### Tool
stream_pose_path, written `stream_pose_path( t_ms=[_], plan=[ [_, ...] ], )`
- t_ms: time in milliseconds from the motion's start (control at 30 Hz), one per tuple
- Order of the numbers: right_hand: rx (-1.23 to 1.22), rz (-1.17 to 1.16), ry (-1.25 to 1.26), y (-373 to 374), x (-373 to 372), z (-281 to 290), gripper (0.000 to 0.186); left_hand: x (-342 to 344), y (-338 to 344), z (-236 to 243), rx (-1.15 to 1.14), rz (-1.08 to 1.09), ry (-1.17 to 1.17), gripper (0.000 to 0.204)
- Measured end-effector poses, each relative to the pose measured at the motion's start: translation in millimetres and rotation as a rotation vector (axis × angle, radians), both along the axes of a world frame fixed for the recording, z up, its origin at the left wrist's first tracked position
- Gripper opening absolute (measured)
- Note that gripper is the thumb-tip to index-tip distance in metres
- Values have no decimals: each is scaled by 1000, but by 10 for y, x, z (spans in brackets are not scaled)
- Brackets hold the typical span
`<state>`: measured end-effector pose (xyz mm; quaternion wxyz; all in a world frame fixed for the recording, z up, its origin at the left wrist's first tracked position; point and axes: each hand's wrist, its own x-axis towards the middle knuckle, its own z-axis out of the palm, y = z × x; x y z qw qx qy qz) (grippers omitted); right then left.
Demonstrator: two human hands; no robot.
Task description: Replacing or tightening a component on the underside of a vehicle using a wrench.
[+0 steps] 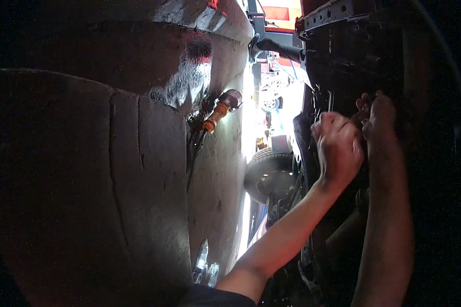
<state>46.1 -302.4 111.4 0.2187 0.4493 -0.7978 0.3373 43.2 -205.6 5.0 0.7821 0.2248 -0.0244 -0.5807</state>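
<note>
Two hands meet at the dark vehicle underside [356, 61] in my head view: left hand [339, 146] curled, right hand [380, 115] shadowed just beside it, and I cannot tell whether either grips anything. Open room shows left of its edge, over the floor [217, 169] holding an orange work light [219, 113].

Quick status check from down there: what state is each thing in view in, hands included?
Left hand: raised, fingers curled; grip unclear.
Right hand: raised against the dark underside, fingers bent; grip unclear.
Lamp: lying down, cord attached; lit or not, unclear.
Tyre: partly hidden.
Floor: stained, with shiny, wet-looking patches.
</note>
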Motion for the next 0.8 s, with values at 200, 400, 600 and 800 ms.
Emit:
stream_pose_path(
  t_ms=[200,400,600,800],
  plan=[
    [40,-79,-26,-22,45,44,22,52,-27,-35,-29,-117,-82,9],
    [69,-82,14,-71,-30,122,19,-31,-95,38,110,-83,-4,11],
    [126,-74,159,-189,-318,614,22,16,-160,196,138,-100,133,15],
    [38,-2,-161,71,414,-348,22,11,57,-312,-110,-61,119,29]
  ],
)
